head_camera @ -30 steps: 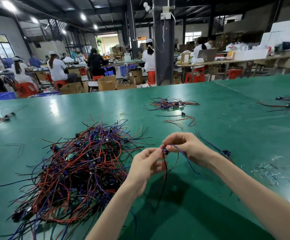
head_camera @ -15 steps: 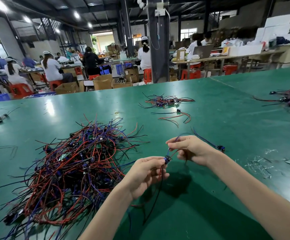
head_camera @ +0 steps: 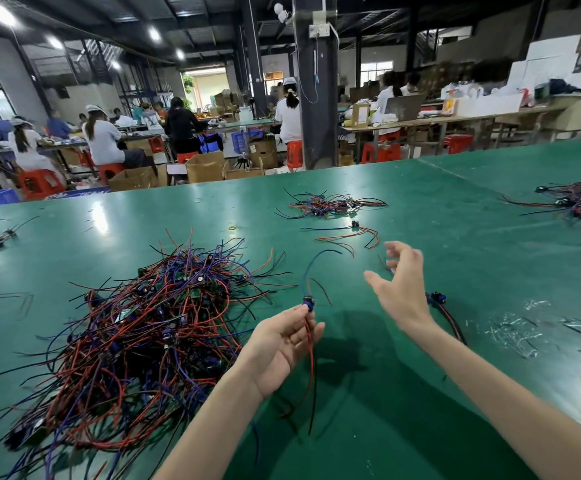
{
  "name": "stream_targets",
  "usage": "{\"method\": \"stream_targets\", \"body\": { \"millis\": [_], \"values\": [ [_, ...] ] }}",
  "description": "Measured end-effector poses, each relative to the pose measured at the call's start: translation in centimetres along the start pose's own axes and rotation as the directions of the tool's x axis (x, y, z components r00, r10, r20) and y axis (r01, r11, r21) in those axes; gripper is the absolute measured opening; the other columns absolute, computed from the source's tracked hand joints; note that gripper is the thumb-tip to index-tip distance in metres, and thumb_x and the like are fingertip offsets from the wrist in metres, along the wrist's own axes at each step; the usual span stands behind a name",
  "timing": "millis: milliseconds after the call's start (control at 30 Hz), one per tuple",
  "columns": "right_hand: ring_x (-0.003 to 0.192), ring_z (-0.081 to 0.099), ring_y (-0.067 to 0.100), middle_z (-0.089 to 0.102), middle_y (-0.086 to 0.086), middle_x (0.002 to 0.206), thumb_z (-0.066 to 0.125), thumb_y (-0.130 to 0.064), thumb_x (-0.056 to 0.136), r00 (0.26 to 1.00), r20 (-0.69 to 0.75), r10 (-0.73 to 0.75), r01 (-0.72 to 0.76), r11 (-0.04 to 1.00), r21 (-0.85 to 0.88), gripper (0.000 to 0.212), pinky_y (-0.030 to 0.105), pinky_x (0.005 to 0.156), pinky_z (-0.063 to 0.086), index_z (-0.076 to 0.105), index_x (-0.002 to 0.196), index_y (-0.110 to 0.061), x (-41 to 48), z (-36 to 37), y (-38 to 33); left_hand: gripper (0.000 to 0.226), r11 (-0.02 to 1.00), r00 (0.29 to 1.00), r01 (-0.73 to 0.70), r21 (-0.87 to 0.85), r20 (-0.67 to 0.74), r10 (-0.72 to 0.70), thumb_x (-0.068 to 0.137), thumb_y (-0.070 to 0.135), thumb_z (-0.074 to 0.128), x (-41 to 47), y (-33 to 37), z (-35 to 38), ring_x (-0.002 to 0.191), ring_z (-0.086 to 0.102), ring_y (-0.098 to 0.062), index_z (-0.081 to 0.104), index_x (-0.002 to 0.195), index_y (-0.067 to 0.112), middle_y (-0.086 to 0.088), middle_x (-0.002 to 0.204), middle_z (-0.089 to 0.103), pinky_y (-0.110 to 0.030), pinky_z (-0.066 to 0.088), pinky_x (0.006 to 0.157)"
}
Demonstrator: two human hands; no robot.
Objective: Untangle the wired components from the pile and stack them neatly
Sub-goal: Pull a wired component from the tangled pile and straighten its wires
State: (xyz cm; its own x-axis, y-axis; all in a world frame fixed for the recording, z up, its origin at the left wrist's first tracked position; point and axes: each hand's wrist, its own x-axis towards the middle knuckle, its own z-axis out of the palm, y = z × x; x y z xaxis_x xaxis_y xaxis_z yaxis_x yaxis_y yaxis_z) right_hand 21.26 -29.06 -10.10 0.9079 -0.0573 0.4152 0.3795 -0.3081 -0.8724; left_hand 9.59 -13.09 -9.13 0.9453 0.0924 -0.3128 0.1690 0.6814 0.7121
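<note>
Left hand (head_camera: 278, 344) palm-up, fingertips pinching one wired component (head_camera: 309, 302) (small blue body; red, black and blue leads) just right of the one big tangled pile (head_camera: 143, 327) on the green table (head_camera: 420, 393); right hand (head_camera: 400, 289) spread loose, holding nothing, a second component (head_camera: 436, 298) lying beside its wrist.

Right hand (head_camera: 401, 289) let go (fingers (head_camera: 407, 252) spread).
</note>
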Motion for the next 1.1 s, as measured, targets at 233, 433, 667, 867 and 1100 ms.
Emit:
{"method": "stream_targets", "body": {
  "millis": [233,433,667,867,1100],
  "values": [
    [0.049,0.055,0.013,0.065,0.006,0.065,0.062,-0.025,0.089,0.787,0.530,0.316,-0.473,0.860,0.190,0.027,0.022,0.051,0.044,0.068,0.070,-0.007,-3.4,2.1,-2.0,0.003,0.999,0.999,-0.033,0.036,0.010,0.033,0.089,-0.001,0.054,0.1,-1.1,0.2,0.058,0.065,-0.016,0.057,0.090,-0.002,-0.011,0.069,0.065,-0.025,0.058,0.056],
    [0.049,0.060,0.017,0.065,0.009,0.062,0.058,-0.009,0.090,0.687,0.651,0.322,-0.632,0.707,0.318,0.019,0.023,0.048,0.050,0.068,0.075,-0.001,-4.3,2.2,-2.5,0.006,0.937,0.987,-0.162,0.309,0.052,0.154,0.086,-0.004,0.059,0.2,-2.1,0.0,0.058,0.065,-0.012,0.058,0.090,0.000,-0.009,0.071,0.067,-0.026,0.058,0.060],
    [0.058,0.064,0.017,0.067,0.009,0.067,0.054,-0.015,0.093,0.702,0.623,0.344,-0.610,0.742,0.278,0.023,0.027,0.053,0.053,0.065,0.075,-0.005,-4.3,1.7,-2.7,0.009,0.863,0.938,-0.285,0.416,-0.064,0.341,0.088,-0.001,0.061,0.5,-1.2,-0.4,0.057,0.054,-0.012,0.061,0.079,0.002,-0.005,0.065,0.060,-0.022,0.055,0.057],
    [0.047,0.054,0.017,0.061,0.008,0.058,0.051,-0.016,0.096,0.707,0.629,0.324,-0.588,0.763,0.268,0.026,0.029,0.046,0.050,0.063,0.077,-0.002,-4.9,2.1,-2.7,0.018,0.859,0.936,-0.262,0.439,-0.102,0.338,0.091,-0.001,0.053,1.2,-1.5,-0.6,0.058,0.049,-0.015,0.054,0.075,0.007,-0.006,0.066,0.054,-0.019,0.049,0.051],
    [0.048,0.055,0.020,0.057,0.008,0.059,0.054,-0.016,0.094,0.714,0.662,0.228,-0.541,0.780,0.314,0.032,0.027,0.044,0.047,0.067,0.065,-0.012,-5.3,2.2,-3.1,0.022,0.880,0.965,-0.256,0.401,0.054,0.256,0.095,0.017,0.054,1.2,-2.4,0.3,0.051,0.053,-0.013,0.065,0.081,0.004,-0.003,0.060,0.060,-0.024,0.048,0.050]
  ]
}}
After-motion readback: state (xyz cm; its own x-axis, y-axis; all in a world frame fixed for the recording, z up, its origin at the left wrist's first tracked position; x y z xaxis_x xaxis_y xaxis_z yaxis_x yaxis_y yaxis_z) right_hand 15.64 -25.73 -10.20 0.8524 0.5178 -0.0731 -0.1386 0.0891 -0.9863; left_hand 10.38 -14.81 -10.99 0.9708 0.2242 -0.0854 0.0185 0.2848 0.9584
